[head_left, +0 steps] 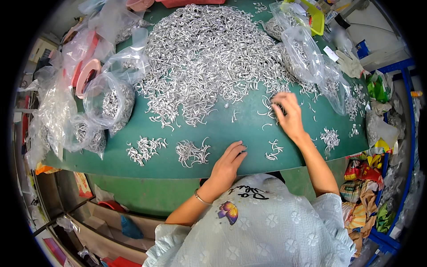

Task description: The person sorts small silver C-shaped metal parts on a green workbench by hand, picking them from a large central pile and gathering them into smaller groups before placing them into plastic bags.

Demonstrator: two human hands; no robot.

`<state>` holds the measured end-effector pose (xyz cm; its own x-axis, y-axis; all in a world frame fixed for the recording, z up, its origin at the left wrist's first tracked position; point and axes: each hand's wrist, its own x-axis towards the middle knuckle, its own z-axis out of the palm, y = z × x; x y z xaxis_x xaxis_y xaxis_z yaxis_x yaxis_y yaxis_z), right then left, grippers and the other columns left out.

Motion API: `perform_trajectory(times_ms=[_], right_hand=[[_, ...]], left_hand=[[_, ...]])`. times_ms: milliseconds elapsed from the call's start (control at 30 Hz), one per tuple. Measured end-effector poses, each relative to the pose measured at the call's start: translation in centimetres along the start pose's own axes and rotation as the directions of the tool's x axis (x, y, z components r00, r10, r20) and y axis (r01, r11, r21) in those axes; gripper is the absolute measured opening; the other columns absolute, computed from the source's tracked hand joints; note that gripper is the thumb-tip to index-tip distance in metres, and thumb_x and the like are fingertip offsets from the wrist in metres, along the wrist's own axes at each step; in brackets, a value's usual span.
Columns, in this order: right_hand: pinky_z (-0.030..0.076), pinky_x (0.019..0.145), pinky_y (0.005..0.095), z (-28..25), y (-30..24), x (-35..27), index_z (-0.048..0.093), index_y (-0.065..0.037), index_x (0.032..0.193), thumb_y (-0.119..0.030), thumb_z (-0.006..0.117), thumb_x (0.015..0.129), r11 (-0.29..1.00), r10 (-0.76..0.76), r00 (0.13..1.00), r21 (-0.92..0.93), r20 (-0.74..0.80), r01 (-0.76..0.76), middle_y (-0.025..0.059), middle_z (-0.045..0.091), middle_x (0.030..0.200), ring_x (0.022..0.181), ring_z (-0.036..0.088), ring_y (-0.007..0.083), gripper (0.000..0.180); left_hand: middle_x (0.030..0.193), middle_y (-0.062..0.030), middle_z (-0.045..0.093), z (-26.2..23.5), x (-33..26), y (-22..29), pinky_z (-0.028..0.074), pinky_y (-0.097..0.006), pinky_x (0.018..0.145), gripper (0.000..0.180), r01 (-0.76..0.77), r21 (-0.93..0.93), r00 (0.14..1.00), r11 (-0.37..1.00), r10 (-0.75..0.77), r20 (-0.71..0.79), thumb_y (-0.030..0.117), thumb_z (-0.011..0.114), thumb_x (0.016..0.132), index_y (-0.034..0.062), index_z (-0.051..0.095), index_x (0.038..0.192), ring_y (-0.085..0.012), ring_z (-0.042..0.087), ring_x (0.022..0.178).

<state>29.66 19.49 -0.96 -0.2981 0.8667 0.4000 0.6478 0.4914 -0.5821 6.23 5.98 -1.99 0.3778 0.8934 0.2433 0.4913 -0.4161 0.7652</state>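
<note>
Here the right hand (289, 115) curls its fingers on loose silver hooks (271, 107) beside the big heap (209, 53), grip unclear, while the left hand (229, 162) lies flat and empty near the surface (222, 129) edge, so a careless sweep may push the small bunch (192, 152) off.

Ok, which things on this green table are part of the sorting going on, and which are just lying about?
In use:
- big heap of silver metal hooks
- small sorted clusters
- right hand picking at loose hooks
- left hand resting on the table edge
- clear bags filled with hooks

Lying about:
- white glove
- yellow tray
- coloured wrappers at the right
</note>
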Motion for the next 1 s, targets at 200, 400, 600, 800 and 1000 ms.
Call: perform_trajectory(times_ms=[200, 400, 600, 800, 1000], right_hand=[[0.031, 0.105, 0.0468, 4.0, -2.2, 2.9, 0.053, -0.009, 0.131, -0.032, 0.075, 0.077, 0.958, -0.056, 0.982, -0.267, 0.180, 0.104, 0.0139, 0.043, 0.139, 0.128, 0.038, 0.0350, 0.063], [0.046, 0.083, 0.0377, 4.6, -3.1, 0.9, 0.064, -0.003, 0.092, -0.003, 0.068, 0.080, 0.993, -0.114, 0.981, 0.008, 0.160, 0.114, 0.0098, 0.060, 0.103, 0.101, 0.056, 0.0294, 0.013], [0.047, 0.059, 0.0259, 0.6, 1.2, 2.2, 0.064, 0.001, 0.095, 0.003, 0.061, 0.087, 0.878, 0.391, 0.920, 0.310, -0.022, -0.366, 0.0039, 0.064, 0.082, 0.068, 0.060, 0.0105, 0.009], [0.048, 0.077, 0.0357, -1.5, 0.6, 2.6, 0.066, -0.002, 0.099, -0.001, 0.064, 0.084, 0.971, 0.172, 0.972, -0.141, -0.161, -0.195, 0.0101, 0.065, 0.097, 0.088, 0.062, 0.0262, 0.016], [0.042, 0.086, 0.0381, 3.3, -3.6, 2.0, 0.063, -0.004, 0.092, -0.007, 0.070, 0.078, 0.993, -0.059, 0.981, -0.092, 0.184, 0.077, 0.0103, 0.058, 0.099, 0.098, 0.052, 0.0301, 0.017]], left_hand=[[0.121, -0.0154, 0.058, 0.4, 0.2, 0.4, 0.049, -0.041, 0.095, 0.040, -0.006, 0.028, 1.000, 1.000, 0.007, -0.030, -0.015, 0.053, 0.069, -0.0060, 0.062, 0.106, -0.0351, 0.052, 0.122], [0.121, -0.0157, 0.059, 0.2, 0.1, 0.4, 0.049, -0.041, 0.096, 0.039, -0.025, 0.048, 0.999, 0.999, 0.026, -0.023, -0.016, 0.053, 0.068, -0.0071, 0.062, 0.106, -0.0354, 0.052, 0.122], [0.121, -0.0178, 0.056, 0.4, 0.0, 0.0, 0.050, -0.040, 0.094, 0.037, -0.058, 0.029, 0.998, 0.998, 0.058, -0.014, -0.013, 0.052, 0.071, -0.0098, 0.060, 0.107, -0.0356, 0.050, 0.124], [0.118, -0.0174, 0.057, 0.6, -0.2, -0.3, 0.051, -0.040, 0.092, 0.037, -0.045, 0.015, 0.998, 0.999, 0.046, -0.039, -0.013, 0.052, 0.069, -0.0086, 0.061, 0.105, -0.0360, 0.051, 0.122], [0.116, -0.0166, 0.058, 0.4, 0.1, 0.2, 0.050, -0.041, 0.093, 0.036, -0.019, 0.014, 0.999, 1.000, 0.020, -0.049, -0.013, 0.053, 0.070, -0.0071, 0.062, 0.104, -0.0362, 0.053, 0.119]])
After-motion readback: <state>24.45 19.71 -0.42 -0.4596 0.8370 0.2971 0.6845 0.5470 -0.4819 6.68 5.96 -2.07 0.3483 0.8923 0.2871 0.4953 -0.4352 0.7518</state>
